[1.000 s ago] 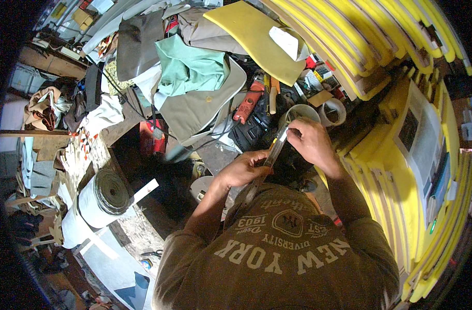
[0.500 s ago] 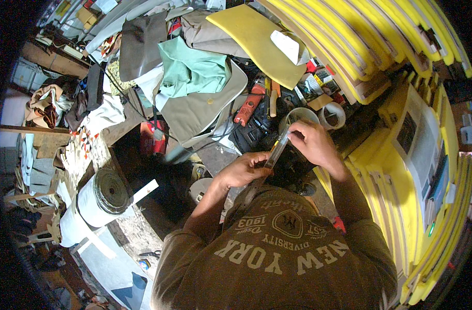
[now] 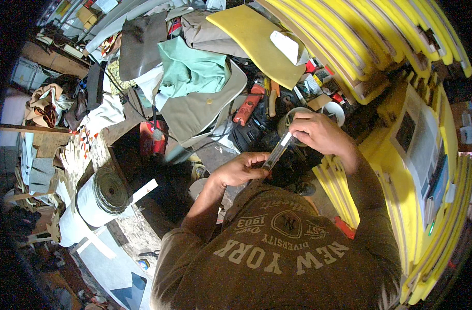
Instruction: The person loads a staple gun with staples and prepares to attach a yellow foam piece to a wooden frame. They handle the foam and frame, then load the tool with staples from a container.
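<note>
A slim, clear, tube-like thing [image 3: 278,153] slants up and to the right in front of my chest; its exact kind is hard to make out. Around its lower end, my left hand [image 3: 241,169] is closed, thumb and fingers pinching it. The fingers of my right hand [image 3: 318,133] are bent together at the upper end. Just behind the right hand are a round container [image 3: 286,123] and a white cup [image 3: 335,110], both partly covered by it. A red power tool [image 3: 250,105] lies beyond, next to a wooden handle [image 3: 272,102].
Stacked yellow foam-covered panels [image 3: 396,175] rise close on the right, near my right arm. Ahead lie a green cloth [image 3: 192,70], grey-brown covers and a yellow foam sheet [image 3: 246,39]. At left, a white roll [image 3: 94,201] rests on a worn board. Cables cross the middle.
My right hand has shifted slightly right and up, and now hides more of the white cup. My left hand stays nearly in place on the lower end of the clear thing.
</note>
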A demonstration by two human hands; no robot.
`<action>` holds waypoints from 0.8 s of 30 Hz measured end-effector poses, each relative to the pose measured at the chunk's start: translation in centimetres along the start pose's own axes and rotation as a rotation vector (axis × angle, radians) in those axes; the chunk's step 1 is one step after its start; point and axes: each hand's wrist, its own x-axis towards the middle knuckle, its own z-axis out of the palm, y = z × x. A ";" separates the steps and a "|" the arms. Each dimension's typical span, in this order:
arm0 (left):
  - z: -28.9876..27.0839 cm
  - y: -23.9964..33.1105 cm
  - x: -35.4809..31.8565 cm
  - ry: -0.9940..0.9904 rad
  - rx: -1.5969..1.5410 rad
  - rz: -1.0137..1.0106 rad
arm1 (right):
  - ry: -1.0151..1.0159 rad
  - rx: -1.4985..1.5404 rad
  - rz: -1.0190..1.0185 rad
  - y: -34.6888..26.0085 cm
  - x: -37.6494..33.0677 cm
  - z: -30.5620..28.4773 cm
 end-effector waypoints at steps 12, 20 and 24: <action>-0.4 -0.1 -0.1 -0.072 0.101 -0.019 | 0.031 0.001 0.074 -1.1 -0.8 0.0; -0.2 0.6 -0.3 -0.055 0.081 -0.008 | 0.329 -0.020 0.090 -2.7 -1.8 1.0; 0.2 1.1 0.0 -0.012 0.122 0.050 | 0.345 -0.025 0.169 -3.4 -2.3 2.2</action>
